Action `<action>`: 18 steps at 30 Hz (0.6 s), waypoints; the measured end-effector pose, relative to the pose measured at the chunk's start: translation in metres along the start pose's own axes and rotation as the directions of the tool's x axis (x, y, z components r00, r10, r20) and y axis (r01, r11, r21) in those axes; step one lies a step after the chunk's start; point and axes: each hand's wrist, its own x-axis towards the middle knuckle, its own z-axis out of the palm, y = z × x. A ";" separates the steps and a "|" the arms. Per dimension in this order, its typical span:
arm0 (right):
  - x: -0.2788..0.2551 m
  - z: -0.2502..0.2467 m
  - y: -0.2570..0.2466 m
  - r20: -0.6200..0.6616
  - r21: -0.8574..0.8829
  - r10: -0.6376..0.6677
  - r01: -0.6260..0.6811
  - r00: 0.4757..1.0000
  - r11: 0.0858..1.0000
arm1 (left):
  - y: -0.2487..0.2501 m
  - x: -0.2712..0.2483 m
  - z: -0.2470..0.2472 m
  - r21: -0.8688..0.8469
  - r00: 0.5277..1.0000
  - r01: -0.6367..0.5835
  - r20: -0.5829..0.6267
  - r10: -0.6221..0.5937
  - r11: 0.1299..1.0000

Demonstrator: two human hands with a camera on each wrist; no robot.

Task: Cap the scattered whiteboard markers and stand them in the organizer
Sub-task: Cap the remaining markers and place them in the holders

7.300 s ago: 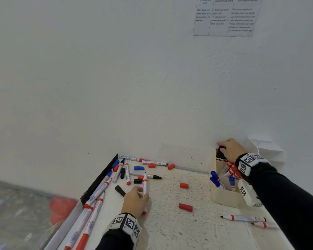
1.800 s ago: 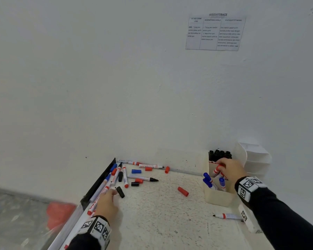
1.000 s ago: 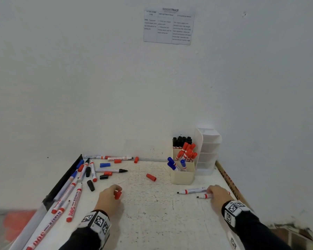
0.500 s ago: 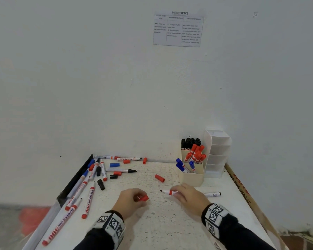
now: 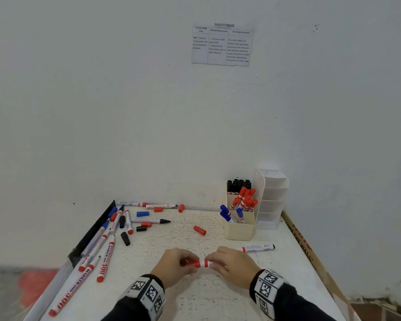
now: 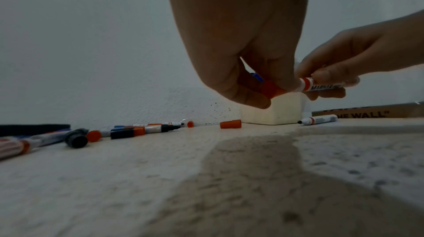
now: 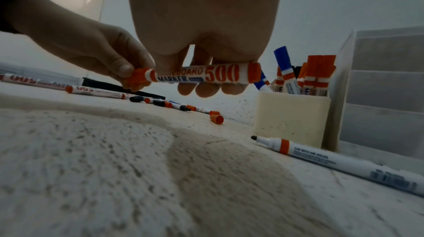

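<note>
**Red cap going on, many markers left**

In front of the organizer, my left hand pinches a red cap onto the marker my right hand grips. The organizer holds several capped markers. Left of it lie loose pens and caps; one uncapped pen lies just in front, clear of my path.

Long black sleeves are being worn on both arms, reaching down to the wrists. A band is being worn around each wrist: the left wrist band and the right wrist band are white, blocky in shape, and are being covered on several faces by square black-and-white coded markers. Both bands are being seated just above the sleeve cuffs. The left hand and the right hand are being left bare, with no gloves or rings being shown.
</note>
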 end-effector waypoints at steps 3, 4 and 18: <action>-0.004 -0.003 -0.005 0.027 0.014 -0.003 0.003 1.000 1.000 | 0.004 0.001 0.004 0.024 0.998 -0.025 0.067 0.023 0.999; -0.005 -0.004 -0.007 0.017 0.024 -0.003 0.003 1.000 1.000 | 0.006 0.000 0.006 -0.004 0.997 -0.019 0.077 0.019 1.000; -0.017 -0.021 -0.004 0.119 0.563 0.083 -0.136 0.989 0.815 | 0.050 0.015 0.025 -0.037 0.968 -0.226 -0.123 0.220 0.973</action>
